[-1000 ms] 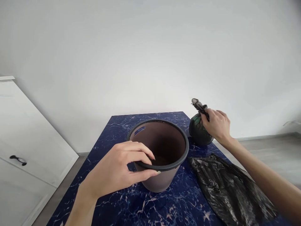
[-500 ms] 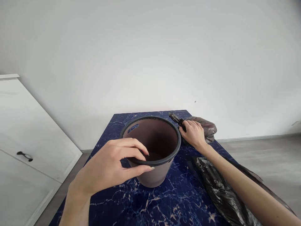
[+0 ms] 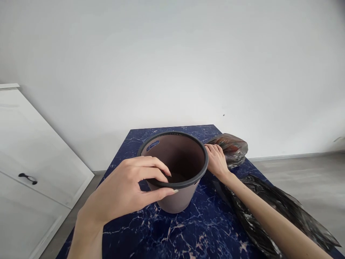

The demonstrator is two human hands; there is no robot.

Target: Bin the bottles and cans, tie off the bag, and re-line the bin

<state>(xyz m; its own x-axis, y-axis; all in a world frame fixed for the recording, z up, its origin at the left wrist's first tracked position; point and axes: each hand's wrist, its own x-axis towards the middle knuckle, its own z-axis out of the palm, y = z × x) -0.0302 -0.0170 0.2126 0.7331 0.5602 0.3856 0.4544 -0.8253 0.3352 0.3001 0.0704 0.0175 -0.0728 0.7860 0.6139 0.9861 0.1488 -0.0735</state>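
Brown bin upright nr middle of the blue marbled tabletop, mouth up; L hand pinches its near rim, fingers inside & thumb outside; R hand just R of bin, betw. it & filled bag by the tabletop's far R edge; R fingertips hidden behind rim, so can't tell if they're closed on bag's neck; loose dark bag nearer, on R; white cabinet well off L. Step in hand, I'd judge: steadying bin w/ L while R handles filled bag; next move prob. calls for L to hold rim firm & R to have sure grip on bag.
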